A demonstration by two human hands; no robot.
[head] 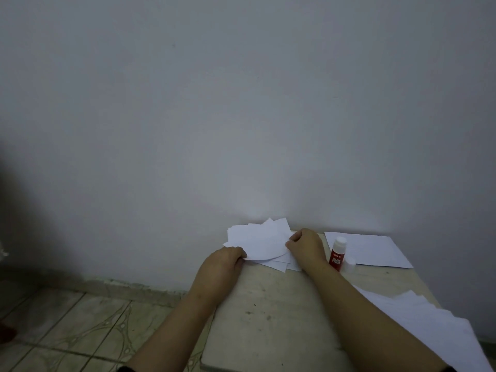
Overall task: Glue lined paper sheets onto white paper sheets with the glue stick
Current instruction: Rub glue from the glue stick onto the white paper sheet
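Both forearms are bare from the lower frame edge up to the hands: left hand (pixel 224 261), right hand (pixel 306 245). No rings, watch or bracelets show. A dark sleeve edge (pixel 123 368) shows at each arm's base.

A loose heap of white sheets (pixel 257 240) lies at the far edge of the tabletop, fanned at odd angles, its top sheet lifted and curving (any ruling is too faint to make out). The glue stick (pixel 337 254) stands upright just right of it, red body with white lettering, white top, its clear cap (pixel 351 261) beside the base. A flat sheet (pixel 375 249) lies behind the stick. More overlapping sheets (pixel 424 318) spread along the right edge, nearer the camera.
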